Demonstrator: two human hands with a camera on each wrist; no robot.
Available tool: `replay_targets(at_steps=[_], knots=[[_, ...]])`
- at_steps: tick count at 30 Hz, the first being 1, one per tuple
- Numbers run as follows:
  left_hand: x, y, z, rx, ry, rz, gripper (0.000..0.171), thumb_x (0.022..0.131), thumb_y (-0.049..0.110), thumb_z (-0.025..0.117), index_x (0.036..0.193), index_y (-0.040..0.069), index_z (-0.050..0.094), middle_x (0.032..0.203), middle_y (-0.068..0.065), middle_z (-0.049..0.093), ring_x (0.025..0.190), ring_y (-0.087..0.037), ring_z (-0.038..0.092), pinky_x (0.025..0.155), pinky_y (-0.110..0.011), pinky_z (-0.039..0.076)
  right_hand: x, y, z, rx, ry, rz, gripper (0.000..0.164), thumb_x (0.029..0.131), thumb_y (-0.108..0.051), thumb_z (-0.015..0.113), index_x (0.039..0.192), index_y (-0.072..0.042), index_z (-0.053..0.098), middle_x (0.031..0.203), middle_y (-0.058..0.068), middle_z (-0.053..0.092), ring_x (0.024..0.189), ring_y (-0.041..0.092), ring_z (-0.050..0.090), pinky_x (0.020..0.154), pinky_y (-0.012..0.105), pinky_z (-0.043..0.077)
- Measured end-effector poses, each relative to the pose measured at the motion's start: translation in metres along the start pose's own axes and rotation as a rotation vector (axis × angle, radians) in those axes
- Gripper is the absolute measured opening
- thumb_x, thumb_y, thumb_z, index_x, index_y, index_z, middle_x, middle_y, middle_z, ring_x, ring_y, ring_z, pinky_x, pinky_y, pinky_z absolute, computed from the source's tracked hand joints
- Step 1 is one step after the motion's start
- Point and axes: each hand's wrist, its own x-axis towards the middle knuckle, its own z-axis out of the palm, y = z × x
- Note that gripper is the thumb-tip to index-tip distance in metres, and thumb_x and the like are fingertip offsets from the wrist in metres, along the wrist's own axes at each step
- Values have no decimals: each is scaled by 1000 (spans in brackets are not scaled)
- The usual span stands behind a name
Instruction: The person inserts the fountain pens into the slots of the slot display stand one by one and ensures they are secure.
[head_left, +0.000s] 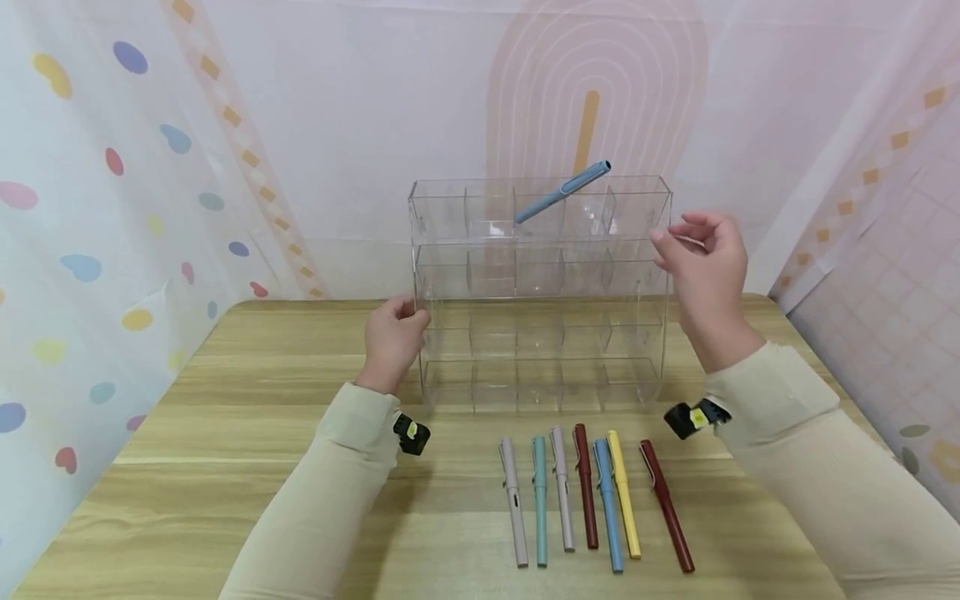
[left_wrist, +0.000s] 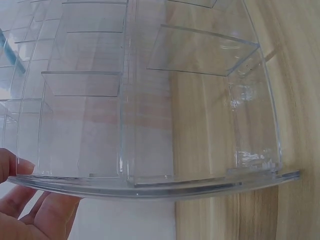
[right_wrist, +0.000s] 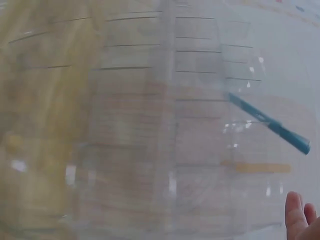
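Note:
A clear acrylic pen rack (head_left: 540, 296) with tiers of divided compartments stands upright on the table. At its left side panel my left hand (head_left: 396, 333) pinches the edge; in the left wrist view the thumb (left_wrist: 22, 167) lies on one face and the fingers on the other. My right hand (head_left: 708, 254) is raised beside the upper right corner, its fingers loosely bent and holding nothing; contact with the rack does not show. One blue-grey pen (head_left: 562, 192) leans tilted in the top tier, its cap end sticking up to the right.
Before the rack lie several capped pens, among them a lilac pen (head_left: 514, 504), a teal pen (head_left: 540, 504), a blue pen (head_left: 608, 508), a yellow pen (head_left: 624, 496) and a dark red pen (head_left: 667, 508). A patterned curtain (head_left: 337, 125) hangs behind the wooden table (head_left: 187, 467).

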Motion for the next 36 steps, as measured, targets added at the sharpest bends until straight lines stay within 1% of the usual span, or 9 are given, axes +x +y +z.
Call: replay_targets(at_steps=[7,12,15,18,22,25,30,33,36], knots=[[0,1,0,6,1,0,41,93,9,51,133,0,55,121,-16,58,94,-20,55,65,-17,45,-25,21,-35,-102,-59,135,29,87,3,65,104,-14,48,98,1,51,87,7,56,71,15,51],[0,1,0,8,8,9,39,93,8,51,131,0,57,118,-15,59,92,-19,55,62,-15,44,-44,39,-58,-210,-124,180,26,88,0,64,104,-13,49,96,-2,52,85,3,58,72,16,52],[0,1,0,3,9,10,39,92,8,51,130,0,58,117,-15,59,92,-19,55,62,-16,45,-55,48,-69,-304,-163,210,24,91,-5,64,107,-13,49,97,-4,53,86,0,58,73,17,52],[0,1,-1,-7,8,9,39,92,8,51,130,0,58,117,-15,59,91,-19,55,62,-16,45,-64,56,-79,-407,-214,247,27,92,-11,63,115,-7,49,99,-5,54,86,-2,58,74,18,52],[1,0,-3,-1,1,6,39,93,9,50,131,1,57,120,-15,59,91,-19,55,63,-16,45,-75,67,-89,-503,-323,303,42,93,-15,62,124,6,44,106,3,54,85,-3,57,76,20,53],[1,-1,-4,1,-4,6,39,94,9,50,131,1,56,121,-15,58,91,-19,55,63,-16,45,-82,74,-95,-582,-397,336,46,93,-14,62,127,11,42,110,12,53,85,1,56,76,25,54],[1,-1,-4,1,-5,5,39,93,10,50,131,1,57,120,-15,59,91,-19,55,63,-17,45,-87,84,-100,-692,-507,351,47,92,-13,63,126,14,46,111,22,55,89,16,59,73,31,55],[2,-3,-5,9,0,6,38,94,10,50,130,1,58,120,-15,59,92,-19,55,64,-18,46,-90,88,-99,-745,-576,357,48,89,-12,65,125,14,48,109,24,57,87,23,61,69,33,55],[3,-4,-5,5,1,10,38,94,10,50,129,1,58,119,-15,59,91,-20,55,64,-17,46,-93,91,-98,-811,-624,353,48,85,-14,70,121,12,52,104,20,59,84,23,59,68,33,51]])
